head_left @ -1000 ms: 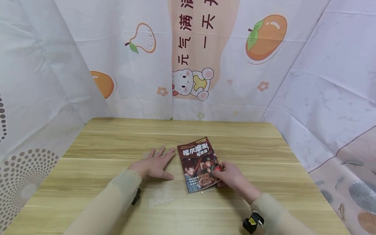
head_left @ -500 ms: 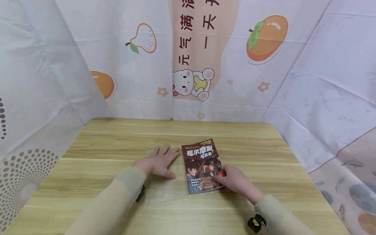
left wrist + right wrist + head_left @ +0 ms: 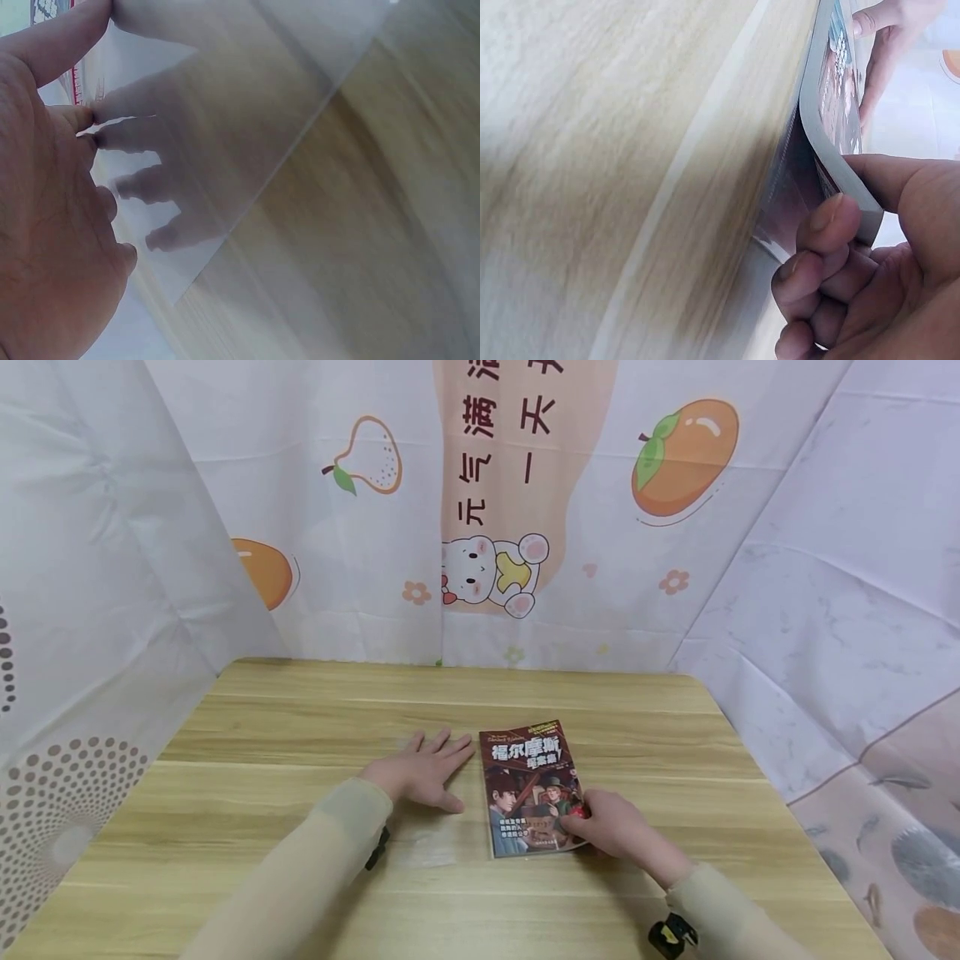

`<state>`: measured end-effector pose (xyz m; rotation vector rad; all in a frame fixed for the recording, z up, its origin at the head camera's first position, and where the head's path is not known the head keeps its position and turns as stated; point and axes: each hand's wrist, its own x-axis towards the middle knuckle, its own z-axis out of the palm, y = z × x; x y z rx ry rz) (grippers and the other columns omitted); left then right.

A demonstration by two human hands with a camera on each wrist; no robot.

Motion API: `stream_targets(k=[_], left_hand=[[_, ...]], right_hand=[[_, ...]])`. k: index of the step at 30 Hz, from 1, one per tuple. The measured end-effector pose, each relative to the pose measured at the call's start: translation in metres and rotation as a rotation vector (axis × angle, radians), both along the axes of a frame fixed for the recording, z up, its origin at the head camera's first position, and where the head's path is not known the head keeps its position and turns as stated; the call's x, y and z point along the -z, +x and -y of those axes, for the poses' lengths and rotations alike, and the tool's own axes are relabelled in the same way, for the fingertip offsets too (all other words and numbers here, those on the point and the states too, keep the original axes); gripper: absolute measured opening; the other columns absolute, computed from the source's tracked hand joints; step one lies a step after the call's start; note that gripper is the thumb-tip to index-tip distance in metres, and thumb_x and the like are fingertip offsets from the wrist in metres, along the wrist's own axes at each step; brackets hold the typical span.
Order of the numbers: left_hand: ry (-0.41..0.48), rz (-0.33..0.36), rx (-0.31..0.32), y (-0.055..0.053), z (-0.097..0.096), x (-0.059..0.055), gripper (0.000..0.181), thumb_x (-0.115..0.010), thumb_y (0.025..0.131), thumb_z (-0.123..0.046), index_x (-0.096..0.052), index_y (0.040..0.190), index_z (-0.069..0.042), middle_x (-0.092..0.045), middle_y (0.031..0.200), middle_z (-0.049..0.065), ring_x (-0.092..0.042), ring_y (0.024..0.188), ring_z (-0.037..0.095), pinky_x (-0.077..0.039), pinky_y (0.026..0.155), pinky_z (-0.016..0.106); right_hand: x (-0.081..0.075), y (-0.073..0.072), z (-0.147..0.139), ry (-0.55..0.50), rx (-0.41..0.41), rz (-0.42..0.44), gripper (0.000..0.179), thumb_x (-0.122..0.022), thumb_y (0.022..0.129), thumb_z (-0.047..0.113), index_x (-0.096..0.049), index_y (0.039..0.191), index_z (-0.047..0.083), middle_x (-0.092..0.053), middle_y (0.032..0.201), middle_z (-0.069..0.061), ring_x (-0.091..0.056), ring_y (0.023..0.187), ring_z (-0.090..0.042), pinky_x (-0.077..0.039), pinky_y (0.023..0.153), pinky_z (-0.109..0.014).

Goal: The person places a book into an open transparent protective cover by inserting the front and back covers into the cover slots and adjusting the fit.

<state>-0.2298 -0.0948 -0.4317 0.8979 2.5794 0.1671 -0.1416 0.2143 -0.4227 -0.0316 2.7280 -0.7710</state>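
A paperback book [image 3: 529,793] with a dark red illustrated cover and white Chinese characters lies face up on the wooden table. Its lower right corner is pinched between the thumb and curled fingers of my right hand [image 3: 618,827]; the right wrist view shows that corner of the book [image 3: 844,176] bent up. My left hand [image 3: 420,775] rests to the left of the book with its fingers spread. Under and beside it is a clear plastic sheet [image 3: 262,142], faintly visible in the head view. How far the sheet reaches under the book is unclear.
The wood-grain table [image 3: 300,718] meets a printed cloth backdrop [image 3: 592,627] at its far edge, and more cloth hangs at both sides. A small black device [image 3: 670,935] is strapped at the right wrist.
The book has slid to the right across the table and turned a little straighter, with the right hand gripping it throughout. My left hand has shifted right as well, fingers still spread.
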Motion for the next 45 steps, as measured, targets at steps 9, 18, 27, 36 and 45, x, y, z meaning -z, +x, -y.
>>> stream_targets(k=[9,18,27,36,45], left_hand=[[0.000,0.012,0.001,-0.002,-0.007,0.000,0.101,-0.064,0.092,-0.062,-0.010,0.166,-0.020,-0.004,0.173,-0.001,0.002,0.159,0.031,0.001,0.124,0.061],[0.008,0.003,0.019,-0.003,-0.005,0.001,0.101,-0.064,0.092,-0.061,-0.011,0.166,-0.018,-0.004,0.173,0.000,0.001,0.158,0.032,0.000,0.124,0.060],[0.018,-0.070,0.060,0.002,0.007,0.005,0.090,-0.058,0.098,-0.059,-0.018,0.165,-0.014,-0.010,0.172,0.004,-0.005,0.158,0.031,-0.006,0.126,0.056],[0.010,-0.074,0.009,0.021,0.035,0.005,0.088,-0.057,0.098,-0.059,-0.021,0.164,-0.013,-0.014,0.172,0.006,-0.011,0.158,0.030,-0.013,0.126,0.053],[0.061,-0.064,-0.010,0.030,0.061,0.007,0.090,-0.056,0.097,-0.062,-0.022,0.164,-0.012,-0.014,0.172,0.007,-0.010,0.157,0.036,-0.014,0.123,0.062]], right_hand=[[0.002,0.000,-0.006,0.031,-0.035,-0.004,0.028,-0.074,0.092,0.033,-0.060,0.088,0.009,-0.058,0.066,-0.004,-0.052,0.047,-0.015,-0.044,0.048,-0.030],[-0.001,-0.002,-0.007,0.179,-0.122,-0.056,0.037,-0.071,0.093,0.039,-0.055,0.074,0.012,-0.053,0.065,-0.003,-0.048,0.056,-0.017,-0.039,0.055,-0.032],[-0.002,0.001,-0.007,0.262,-0.156,-0.060,0.049,-0.067,0.096,0.045,-0.049,0.064,0.013,-0.053,0.060,-0.003,-0.048,0.050,-0.017,-0.039,0.052,-0.032],[-0.002,0.005,-0.006,0.421,-0.213,-0.146,0.053,-0.062,0.098,0.050,-0.047,0.061,0.015,-0.052,0.059,0.000,-0.047,0.055,-0.018,-0.047,0.067,-0.048],[-0.004,0.008,0.000,0.555,-0.217,-0.213,0.049,-0.065,0.094,0.056,-0.059,0.077,0.010,-0.064,0.068,-0.006,-0.065,0.066,-0.026,-0.047,0.086,-0.057]])
